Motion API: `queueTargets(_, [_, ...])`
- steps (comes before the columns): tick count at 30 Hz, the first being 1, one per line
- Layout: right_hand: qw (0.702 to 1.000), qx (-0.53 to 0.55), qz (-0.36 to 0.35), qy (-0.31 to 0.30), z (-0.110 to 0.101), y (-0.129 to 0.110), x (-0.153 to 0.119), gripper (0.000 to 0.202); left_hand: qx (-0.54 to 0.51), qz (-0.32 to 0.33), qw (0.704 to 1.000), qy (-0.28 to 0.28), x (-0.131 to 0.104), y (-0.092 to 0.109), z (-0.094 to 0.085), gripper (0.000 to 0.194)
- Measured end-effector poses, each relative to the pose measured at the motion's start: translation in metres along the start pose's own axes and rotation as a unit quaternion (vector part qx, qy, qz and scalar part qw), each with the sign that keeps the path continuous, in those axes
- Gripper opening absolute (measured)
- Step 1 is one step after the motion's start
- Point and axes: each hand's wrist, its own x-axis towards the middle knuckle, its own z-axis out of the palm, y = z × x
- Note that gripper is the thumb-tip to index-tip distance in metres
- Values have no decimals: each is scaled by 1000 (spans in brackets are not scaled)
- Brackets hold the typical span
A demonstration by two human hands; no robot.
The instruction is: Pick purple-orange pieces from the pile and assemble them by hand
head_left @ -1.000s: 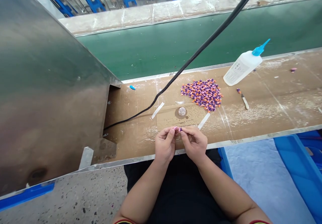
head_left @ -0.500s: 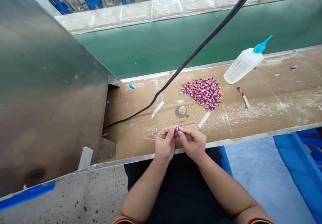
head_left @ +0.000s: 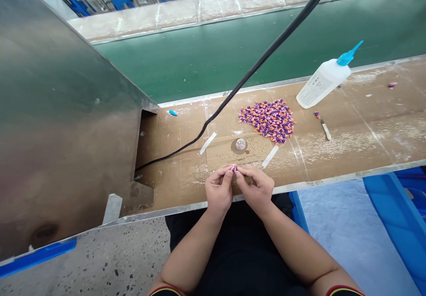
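My left hand and my right hand meet near the front edge of the cardboard-covered bench. Between their fingertips they pinch one small pink and purple piece, partly hidden by the fingers. Just beyond the hands, a small clear round container stands on a wet spot of a taped cardboard sheet. Behind it to the right lies a pile of small purple, pink and orange pieces.
A white bottle with a blue nozzle leans at the right, near a small white-handled tool. A black cable crosses the view. A metal housing stands left. Behind runs a green belt; a blue bin sits lower right.
Both hands keep their pinch on the small piece, with only a slight shift of the fingers. The whole view has tilted a little.
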Motion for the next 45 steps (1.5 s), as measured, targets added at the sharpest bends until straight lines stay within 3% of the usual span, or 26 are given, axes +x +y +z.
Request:
queueTargets(9, [1000, 12, -2, 1, -1, 0, 2, 14, 61, 100, 992, -37, -1, 1, -3, 15])
queueTargets(18, [1000, -1, 12, 3, -3, 0, 3, 12, 115, 165, 977, -67, -2, 5, -2, 9])
queueTargets(25, [1000, 2, 18, 0, -3, 0, 1, 10, 118, 167, 974, -97, 0, 6, -4, 11])
queueTargets(41, [999, -5, 33, 3, 1, 2, -3, 11, 126, 154, 975, -95, -1, -1, -12, 13])
queueTargets(45, [998, -37, 18, -37, -22, 8, 5, 12, 145, 128, 976, -101, -4, -4, -15, 19])
